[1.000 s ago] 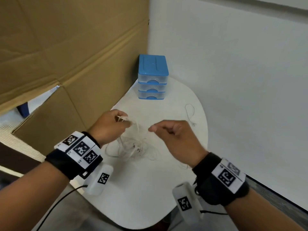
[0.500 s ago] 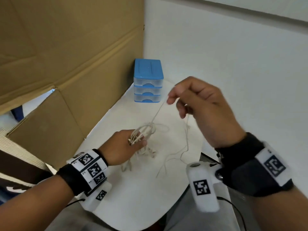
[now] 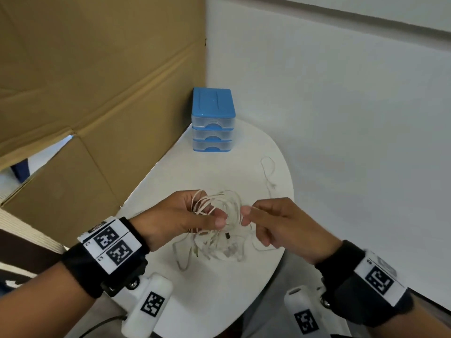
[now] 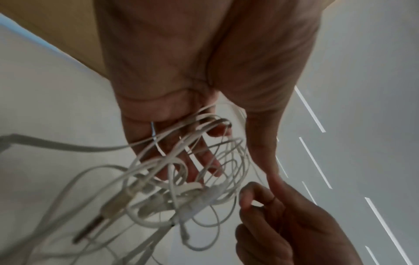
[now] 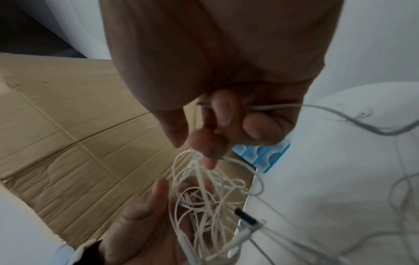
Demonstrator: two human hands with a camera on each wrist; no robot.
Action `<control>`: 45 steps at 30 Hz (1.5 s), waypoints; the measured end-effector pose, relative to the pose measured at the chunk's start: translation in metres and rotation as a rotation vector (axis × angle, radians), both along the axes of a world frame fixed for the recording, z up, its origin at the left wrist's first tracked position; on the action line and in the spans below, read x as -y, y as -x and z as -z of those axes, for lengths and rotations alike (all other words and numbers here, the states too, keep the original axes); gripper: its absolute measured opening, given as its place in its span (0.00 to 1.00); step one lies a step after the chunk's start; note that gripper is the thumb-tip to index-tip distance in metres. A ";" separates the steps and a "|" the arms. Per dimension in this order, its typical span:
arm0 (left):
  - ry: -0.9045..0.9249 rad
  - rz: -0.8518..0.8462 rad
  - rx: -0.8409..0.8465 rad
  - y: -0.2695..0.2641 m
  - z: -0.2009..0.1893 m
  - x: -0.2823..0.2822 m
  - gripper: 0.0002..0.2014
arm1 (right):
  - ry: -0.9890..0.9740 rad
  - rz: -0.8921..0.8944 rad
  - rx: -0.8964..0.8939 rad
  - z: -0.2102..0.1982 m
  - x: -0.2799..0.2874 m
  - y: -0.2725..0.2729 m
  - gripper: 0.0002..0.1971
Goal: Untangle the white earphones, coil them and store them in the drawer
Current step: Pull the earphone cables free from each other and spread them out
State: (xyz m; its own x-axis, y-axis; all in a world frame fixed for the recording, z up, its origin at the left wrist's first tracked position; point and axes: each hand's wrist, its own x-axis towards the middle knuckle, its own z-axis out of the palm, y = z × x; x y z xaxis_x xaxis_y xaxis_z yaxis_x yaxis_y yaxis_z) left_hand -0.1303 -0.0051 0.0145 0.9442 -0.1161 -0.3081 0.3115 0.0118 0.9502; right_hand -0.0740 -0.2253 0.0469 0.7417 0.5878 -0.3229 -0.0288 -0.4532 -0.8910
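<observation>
Now your left hand (image 3: 175, 218) holds the white earphones (image 3: 219, 242) looped around its fingers, with the thumb pinning the loops. Your right hand (image 3: 280, 223) pinches one strand just beside those fingers. The tangled rest hangs below them over the counter (image 3: 219, 301), and the drawers (image 3: 212, 120) stand well beyond your fingertips.

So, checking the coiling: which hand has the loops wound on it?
The left hand: the white earphones loop round its fingers; the right hand only pinches one strand.

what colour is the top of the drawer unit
The drawer unit's top is blue; the head view shows it best.
</observation>
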 end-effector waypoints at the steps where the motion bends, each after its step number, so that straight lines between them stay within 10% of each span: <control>1: -0.010 -0.005 -0.001 0.000 -0.003 0.002 0.20 | -0.010 0.012 -0.002 -0.001 -0.001 0.001 0.20; 18: -0.374 -0.012 0.063 0.006 -0.007 0.026 0.16 | -0.108 -0.110 0.303 0.001 -0.009 0.017 0.06; 25: -0.461 -0.073 -0.024 0.006 0.005 0.019 0.17 | -0.532 -0.137 0.193 -0.041 0.006 0.013 0.05; 33: -0.278 -0.223 0.030 0.001 -0.006 0.016 0.13 | -0.584 -0.041 -0.118 -0.030 0.008 0.004 0.05; 45: -0.207 -0.235 0.119 0.003 -0.014 0.023 0.14 | 0.185 -0.015 0.544 0.003 0.006 -0.001 0.04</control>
State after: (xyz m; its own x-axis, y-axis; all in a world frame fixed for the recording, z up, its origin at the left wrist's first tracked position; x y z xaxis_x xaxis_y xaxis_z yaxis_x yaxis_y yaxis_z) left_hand -0.1338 -0.0282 0.0289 0.9685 0.1631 -0.1881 0.2097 -0.1272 0.9694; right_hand -0.0727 -0.2311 0.0436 0.8221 0.5693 0.0044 0.4189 -0.5995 -0.6820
